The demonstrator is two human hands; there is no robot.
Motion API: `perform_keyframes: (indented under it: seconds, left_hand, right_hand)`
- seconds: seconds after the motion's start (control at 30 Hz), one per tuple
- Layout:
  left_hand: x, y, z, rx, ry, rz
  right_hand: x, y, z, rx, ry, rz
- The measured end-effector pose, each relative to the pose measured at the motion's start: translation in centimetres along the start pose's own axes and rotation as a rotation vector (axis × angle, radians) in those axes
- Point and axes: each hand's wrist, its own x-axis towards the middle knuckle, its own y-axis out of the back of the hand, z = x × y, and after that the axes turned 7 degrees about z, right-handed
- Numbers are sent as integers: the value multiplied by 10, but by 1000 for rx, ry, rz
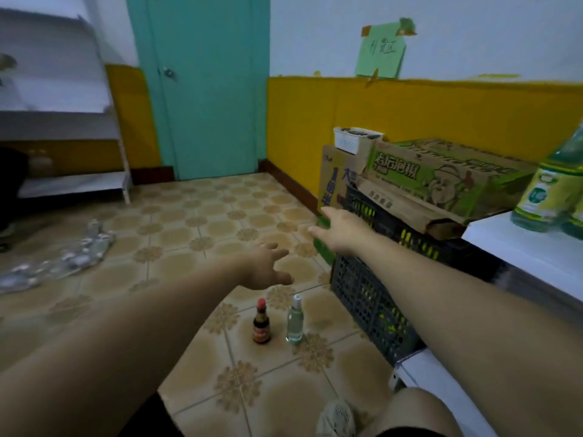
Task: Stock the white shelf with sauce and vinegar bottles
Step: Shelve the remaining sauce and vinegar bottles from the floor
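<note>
Left hand [265, 266], right hand [339, 231]: spread, empty.
Sauce bottle [261, 323] and clear bottle [295, 321] upright on floor [176, 269], just apart; black crate [369, 298] holds yellow-green items; carton [441, 181] on top.

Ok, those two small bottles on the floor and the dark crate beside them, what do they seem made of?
The dark sauce bottle: glossy body, glass or plastic, cannot tell; red cap, probably plastic. The clear bottle: transparent and colourless; glass or plastic, unclear. The crate: likely moulded plastic, matte dark grey, perforated walls.
</note>
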Motion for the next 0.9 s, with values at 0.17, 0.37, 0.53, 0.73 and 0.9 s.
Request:
perform_keyframes:
  seconds: [0.17, 0.37, 0.53, 0.73, 0.9]
  left_hand:
    - [21, -52, -56, -24, 135, -129]
    - [66, -121, -114, -98, 208, -236]
    - [124, -182, -149, -165, 240, -313]
    - [200, -271, -195, -245, 293, -397]
    - [253, -345, -219, -317, 350, -401]
  right_hand:
    - [35, -82, -9, 3, 42, -143]
    - [75, -176, 8, 54, -5, -305]
    - [115, -253, 29, 127, -90, -403]
    - [174, -350, 40, 120, -95, -513]
    - [217, -422, 54, 118, -104, -551]
